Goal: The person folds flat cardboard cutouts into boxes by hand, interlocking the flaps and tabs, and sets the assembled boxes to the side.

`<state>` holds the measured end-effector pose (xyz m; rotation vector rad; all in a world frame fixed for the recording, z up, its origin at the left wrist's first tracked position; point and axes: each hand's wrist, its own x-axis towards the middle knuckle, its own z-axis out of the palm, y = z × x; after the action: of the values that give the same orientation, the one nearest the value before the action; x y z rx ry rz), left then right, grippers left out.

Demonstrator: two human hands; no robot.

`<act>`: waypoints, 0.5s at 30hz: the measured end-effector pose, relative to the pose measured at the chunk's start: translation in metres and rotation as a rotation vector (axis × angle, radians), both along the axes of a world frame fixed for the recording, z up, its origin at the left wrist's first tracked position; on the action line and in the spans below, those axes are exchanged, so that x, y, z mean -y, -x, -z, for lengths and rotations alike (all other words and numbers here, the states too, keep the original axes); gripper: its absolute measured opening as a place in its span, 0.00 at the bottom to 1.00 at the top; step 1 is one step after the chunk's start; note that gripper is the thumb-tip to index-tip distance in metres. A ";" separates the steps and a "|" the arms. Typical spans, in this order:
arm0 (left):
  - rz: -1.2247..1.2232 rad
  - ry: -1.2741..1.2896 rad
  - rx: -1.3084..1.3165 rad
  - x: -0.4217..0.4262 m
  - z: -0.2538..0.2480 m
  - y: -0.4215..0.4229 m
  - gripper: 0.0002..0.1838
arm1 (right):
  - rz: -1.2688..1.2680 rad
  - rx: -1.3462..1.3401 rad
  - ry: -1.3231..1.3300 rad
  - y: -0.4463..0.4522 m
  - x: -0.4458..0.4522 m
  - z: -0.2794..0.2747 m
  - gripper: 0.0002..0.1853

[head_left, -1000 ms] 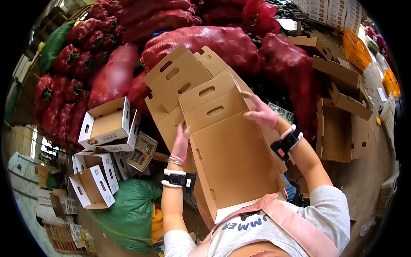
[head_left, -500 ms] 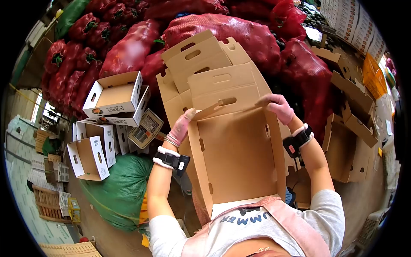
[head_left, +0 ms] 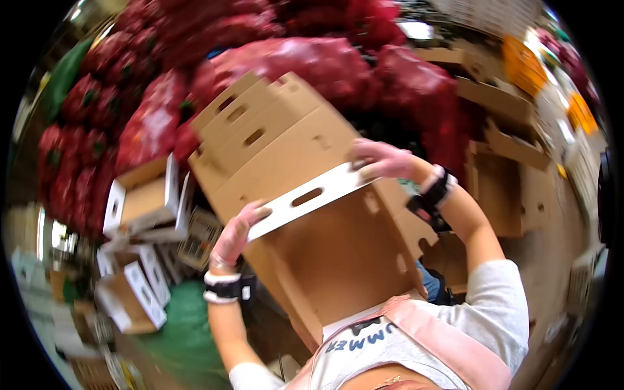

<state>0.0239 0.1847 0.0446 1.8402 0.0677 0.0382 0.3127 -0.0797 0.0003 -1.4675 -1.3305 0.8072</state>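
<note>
A cardboard box [head_left: 344,250] with brown inner faces stands open against my body. Its far end panel [head_left: 286,211] is folded over, showing a white outer side with an oval hand slot. My left hand [head_left: 239,234], in a pink glove, grips the left end of this panel. At the panel's right end, my right hand [head_left: 382,160], also gloved in pink, has its fingers curled over the edge. Flat brown cardboard blanks [head_left: 260,140] with oval slots lie fanned beyond the box.
Red mesh sacks [head_left: 292,68] are heaped beyond the cardboard. White boxes [head_left: 144,198] and a keypad device [head_left: 200,238] stand at the left, above a green sack [head_left: 185,331]. Brown open boxes [head_left: 497,188] and an orange crate [head_left: 523,65] are at the right.
The far end flap, earlier standing up and brown, has been folded inward, so its white side shows. Both hands have closed on it. The view has shifted and blurred.
</note>
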 end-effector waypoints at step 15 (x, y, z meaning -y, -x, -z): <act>-0.255 -0.888 0.087 0.001 -0.018 -0.065 0.26 | 0.269 1.150 0.368 0.029 -0.003 -0.084 0.11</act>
<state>0.0884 0.1838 0.0629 2.7010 0.2557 0.3777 0.2836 -0.0769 0.0846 -2.5201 -1.7527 -0.0659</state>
